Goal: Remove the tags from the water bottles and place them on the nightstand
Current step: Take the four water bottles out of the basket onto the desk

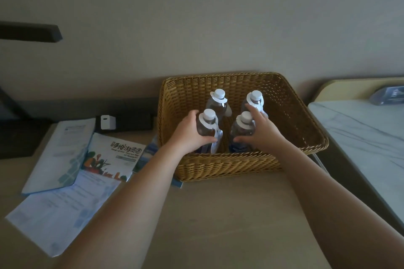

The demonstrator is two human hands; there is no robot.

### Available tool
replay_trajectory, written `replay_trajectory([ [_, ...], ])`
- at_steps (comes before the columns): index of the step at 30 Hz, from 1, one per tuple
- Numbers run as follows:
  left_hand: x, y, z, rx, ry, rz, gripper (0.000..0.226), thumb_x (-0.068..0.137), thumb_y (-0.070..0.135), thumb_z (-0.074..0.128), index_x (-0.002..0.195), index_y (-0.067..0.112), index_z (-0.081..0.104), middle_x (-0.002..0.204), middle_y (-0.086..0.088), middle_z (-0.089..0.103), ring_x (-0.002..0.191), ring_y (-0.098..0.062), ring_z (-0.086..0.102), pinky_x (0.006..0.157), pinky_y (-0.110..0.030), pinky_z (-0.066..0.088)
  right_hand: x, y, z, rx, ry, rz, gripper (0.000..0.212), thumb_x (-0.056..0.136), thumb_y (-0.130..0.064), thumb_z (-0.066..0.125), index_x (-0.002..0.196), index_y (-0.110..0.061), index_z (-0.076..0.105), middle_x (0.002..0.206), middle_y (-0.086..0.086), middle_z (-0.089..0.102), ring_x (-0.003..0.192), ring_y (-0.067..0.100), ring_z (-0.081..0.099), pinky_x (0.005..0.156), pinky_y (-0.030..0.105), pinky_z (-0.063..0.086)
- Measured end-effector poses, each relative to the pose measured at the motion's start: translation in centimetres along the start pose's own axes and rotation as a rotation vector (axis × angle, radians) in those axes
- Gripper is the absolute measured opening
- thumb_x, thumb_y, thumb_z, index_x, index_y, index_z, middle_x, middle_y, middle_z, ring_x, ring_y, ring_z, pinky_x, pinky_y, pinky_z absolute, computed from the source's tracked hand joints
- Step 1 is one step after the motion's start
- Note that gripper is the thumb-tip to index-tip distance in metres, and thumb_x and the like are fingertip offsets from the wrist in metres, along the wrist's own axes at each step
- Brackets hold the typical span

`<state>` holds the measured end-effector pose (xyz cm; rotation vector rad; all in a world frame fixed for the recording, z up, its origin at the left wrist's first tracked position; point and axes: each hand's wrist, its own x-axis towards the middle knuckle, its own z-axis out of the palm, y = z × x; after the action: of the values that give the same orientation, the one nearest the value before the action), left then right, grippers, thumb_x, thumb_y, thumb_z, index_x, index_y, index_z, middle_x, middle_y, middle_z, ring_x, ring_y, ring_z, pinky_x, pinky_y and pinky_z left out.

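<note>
Inside basket (284, 102), four upright bottles (218, 105), caps up, each hand (188, 133) gripping one

The bottoms of the four bottles (218, 107) are hidden by the basket (218, 166) wall; tag (219, 135) print is unreadable.

one view only, head-worn, wide-angle. looks forward and steeply down from above the desk (218, 214), facing the wall (196, 17). both forearms run up from the bottom edge. basket (218, 166) sits mid-frame, near, at arm's reach. papers (65, 192) at left edge, marble top (360, 129) at right edge. edges bow from lens.
</note>
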<state>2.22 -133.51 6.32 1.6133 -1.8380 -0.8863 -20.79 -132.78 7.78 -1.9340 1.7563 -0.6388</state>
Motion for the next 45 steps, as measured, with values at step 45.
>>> replay_trajectory([
  [45, -24.9, -2.6, -14.7, -0.143, 0.728, -0.3, 0.059, 0.058, 0.034, 0.088, 0.106, 0.033, 0.055, 0.101, 0.018, 0.064, 0.097, -0.003, 0.06, 0.079, -0.03, 0.053, -6.6, -23.7, 4.5, 0.281, -0.039, -0.828, 0.069, 0.068, -0.032, 0.081, 0.126, -0.023, 0.043, 0.121, -0.001, 0.058, 0.114, 0.021, 0.053, 0.09, 0.041, 0.051],
])
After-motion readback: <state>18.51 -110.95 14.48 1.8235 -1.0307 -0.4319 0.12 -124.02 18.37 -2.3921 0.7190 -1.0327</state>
